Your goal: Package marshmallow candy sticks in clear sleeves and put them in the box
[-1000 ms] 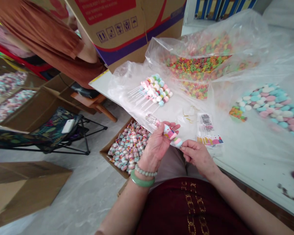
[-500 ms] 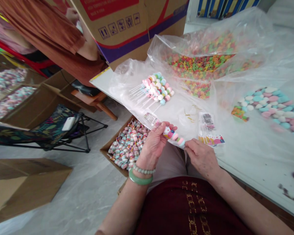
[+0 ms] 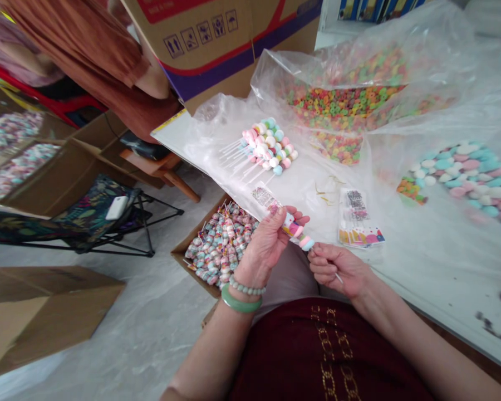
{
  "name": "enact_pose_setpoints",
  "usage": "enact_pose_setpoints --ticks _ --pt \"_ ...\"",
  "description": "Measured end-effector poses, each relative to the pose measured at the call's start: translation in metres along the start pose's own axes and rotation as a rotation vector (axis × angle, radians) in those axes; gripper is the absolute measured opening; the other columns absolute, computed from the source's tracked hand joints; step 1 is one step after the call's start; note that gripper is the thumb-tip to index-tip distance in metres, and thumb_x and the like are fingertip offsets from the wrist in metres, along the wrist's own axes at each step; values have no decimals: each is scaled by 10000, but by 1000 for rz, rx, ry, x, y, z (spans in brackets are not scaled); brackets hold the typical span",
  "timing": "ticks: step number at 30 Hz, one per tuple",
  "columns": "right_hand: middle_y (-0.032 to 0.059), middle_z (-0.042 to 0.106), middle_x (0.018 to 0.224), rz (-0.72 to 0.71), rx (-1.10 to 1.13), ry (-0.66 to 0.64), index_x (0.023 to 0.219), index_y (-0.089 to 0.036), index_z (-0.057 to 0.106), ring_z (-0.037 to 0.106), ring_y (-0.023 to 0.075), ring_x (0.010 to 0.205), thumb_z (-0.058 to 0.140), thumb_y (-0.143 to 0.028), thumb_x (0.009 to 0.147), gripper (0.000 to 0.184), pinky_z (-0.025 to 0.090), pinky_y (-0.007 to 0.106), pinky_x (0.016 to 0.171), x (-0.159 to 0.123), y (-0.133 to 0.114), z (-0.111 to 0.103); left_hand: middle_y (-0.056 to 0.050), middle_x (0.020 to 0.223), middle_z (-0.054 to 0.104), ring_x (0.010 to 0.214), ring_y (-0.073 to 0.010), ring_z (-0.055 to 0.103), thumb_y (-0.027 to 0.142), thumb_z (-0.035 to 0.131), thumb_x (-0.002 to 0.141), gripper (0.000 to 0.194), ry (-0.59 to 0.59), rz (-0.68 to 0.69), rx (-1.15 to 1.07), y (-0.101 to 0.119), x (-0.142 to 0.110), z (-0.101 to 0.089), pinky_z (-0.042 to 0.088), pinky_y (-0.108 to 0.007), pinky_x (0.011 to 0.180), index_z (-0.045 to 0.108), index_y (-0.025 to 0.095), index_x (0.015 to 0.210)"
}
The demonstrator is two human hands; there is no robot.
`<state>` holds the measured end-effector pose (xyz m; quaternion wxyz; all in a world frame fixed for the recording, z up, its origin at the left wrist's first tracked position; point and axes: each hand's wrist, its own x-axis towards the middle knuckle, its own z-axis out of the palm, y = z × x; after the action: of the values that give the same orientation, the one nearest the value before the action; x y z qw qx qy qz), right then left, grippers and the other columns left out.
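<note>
A marshmallow skewer (image 3: 305,243) in pink, green and blue sits partly inside a printed clear bag (image 3: 293,226). My left hand (image 3: 271,238) is closed around the bag, with the candy between thumb and fingers. My right hand (image 3: 334,266) grips the stick just below the lowest blue piece; the stick's white end pokes out of the fist. On the table beyond lies a pile of unwrapped marshmallow skewers (image 3: 271,146), their sticks to the left. Flat printed bags (image 3: 360,220) rest to the right, near some gold twist ties (image 3: 326,192).
A big plastic bag of gummy rings (image 3: 350,106) covers the table's back. Loose marshmallows (image 3: 476,172) lie at right. Below the edge stands a carton of wrapped skewers (image 3: 223,245). A folding chair (image 3: 87,220) holds a white phone. A person in a brown garment (image 3: 92,61) is at left.
My right hand has shifted its grip from the bag's open end to the stick, now closed with the stick's end showing. My left hand still holds the bag, slightly further right.
</note>
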<state>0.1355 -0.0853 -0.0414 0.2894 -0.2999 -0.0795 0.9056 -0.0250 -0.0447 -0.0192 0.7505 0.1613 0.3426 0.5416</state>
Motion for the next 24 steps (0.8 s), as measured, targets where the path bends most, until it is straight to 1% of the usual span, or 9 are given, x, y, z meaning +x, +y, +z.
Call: enact_pose_setpoints --ticks 3,7,10,12,14,17,19,21,24 --pt "-70 411 468 -251 -341 190 619 -166 485 258 39 382 652 -215 685 186 164 190 392 0 7 7 -72 791 657 793 -195 657 284 672 763 206 8 4 13 -4 1 2 480 -383 890 645 94 837" --pt "-40 459 527 -630 -1113 529 621 -180 525 407 99 506 573 -225 763 156 281 234 500 -1 11 12 -75 793 649 826 -201 652 291 638 793 188 104 -17 -33 -8 5 2 498 -355 841 634 104 815" --pt "-4 535 641 -855 -1675 614 680 -180 560 483 126 621 487 -188 837 173 309 258 594 -3 13 10 -77 788 640 822 -194 649 289 591 828 184 155 -31 -70 -11 7 3 507 -321 782 626 109 812" --pt "13 541 654 -927 -1929 652 687 -175 559 485 130 615 433 -167 874 225 294 270 592 -5 14 10 -74 782 635 810 -184 647 270 565 845 174 181 -16 -76 -12 7 5 505 -316 784 620 111 805" --pt "22 535 642 -978 -2097 704 675 -173 556 474 135 597 411 -152 887 258 279 284 584 -5 16 11 -69 780 632 802 -178 646 252 550 854 164 198 10 -68 -12 7 7 502 -318 796 615 112 796" --pt "30 541 645 -1038 -2177 723 690 -174 571 469 144 596 394 -145 895 272 272 295 587 -6 17 14 -72 781 633 797 -179 647 273 517 873 209 217 -2 -75 -11 7 10 503 -324 798 607 112 774" --pt "27 553 661 -1005 -2099 667 709 -175 575 482 142 609 395 -159 898 261 283 289 590 -5 18 15 -80 781 637 808 -190 650 317 487 887 266 222 -54 -90 -9 6 10 506 -334 795 602 112 762" --pt "15 567 685 -908 -1914 596 727 -178 572 504 137 637 434 -180 881 206 306 270 601 -3 18 15 -77 782 644 819 -194 652 338 507 875 261 197 -65 -83 -8 5 11 506 -342 806 606 117 777" --pt "-23 538 631 -707 -1547 533 672 -191 542 500 126 622 510 -206 817 149 328 243 589 0 16 15 -44 774 649 792 -175 655 287 633 793 158 115 41 2 -7 3 13 503 -335 824 618 130 810"
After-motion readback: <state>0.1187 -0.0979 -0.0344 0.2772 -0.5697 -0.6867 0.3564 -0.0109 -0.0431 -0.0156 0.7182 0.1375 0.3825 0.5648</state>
